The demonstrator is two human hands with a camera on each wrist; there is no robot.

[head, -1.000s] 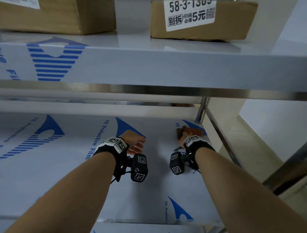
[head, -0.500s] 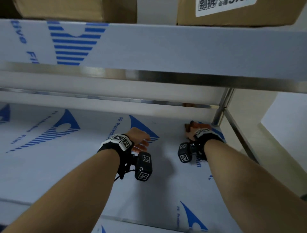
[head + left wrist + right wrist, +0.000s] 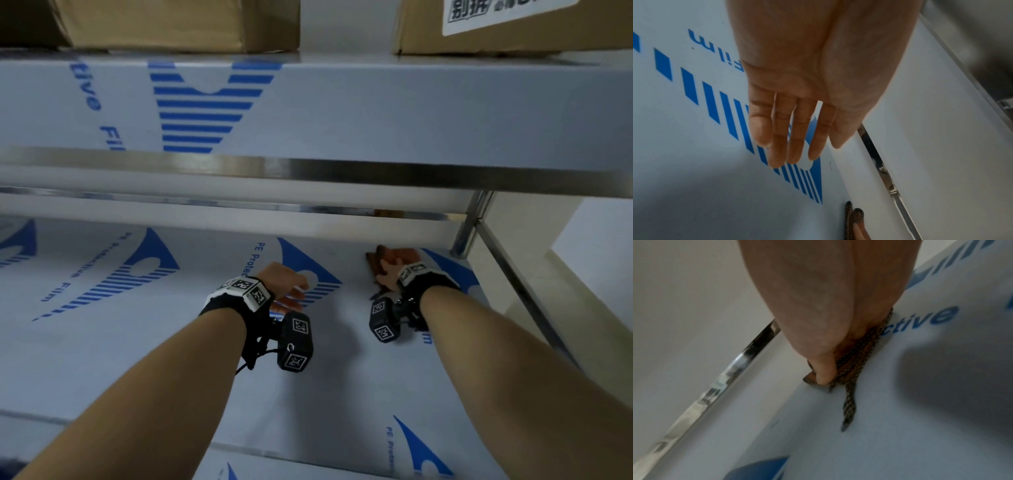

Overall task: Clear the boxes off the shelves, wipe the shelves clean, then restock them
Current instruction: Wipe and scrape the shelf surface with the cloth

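Note:
The lower shelf (image 3: 137, 342) is covered in white protective film with blue print. My right hand (image 3: 390, 270) holds a brown patterned cloth (image 3: 378, 262) down on it near the back right corner. In the right wrist view the thumb (image 3: 823, 369) pins the bunched cloth (image 3: 855, 358) to the film, and the other fingers are hidden. My left hand (image 3: 291, 291) hovers just above the shelf's middle, holding nothing. Its fingers (image 3: 793, 138) are straight and close together, and a cloth end (image 3: 854, 217) shows beyond them. Two cardboard boxes (image 3: 185, 24) (image 3: 513, 24) stand on the shelf above.
The upper shelf's front edge (image 3: 308, 171) hangs low over my hands. A steel post (image 3: 469, 229) stands at the back right corner, with a side rail (image 3: 524, 291) running forward. A steel rail (image 3: 239, 205) closes the back. Pale floor (image 3: 599, 257) lies to the right.
My right hand has slid the cloth farther back toward the right corner. The left hand has kept its place. My view has moved closer under the upper shelf.

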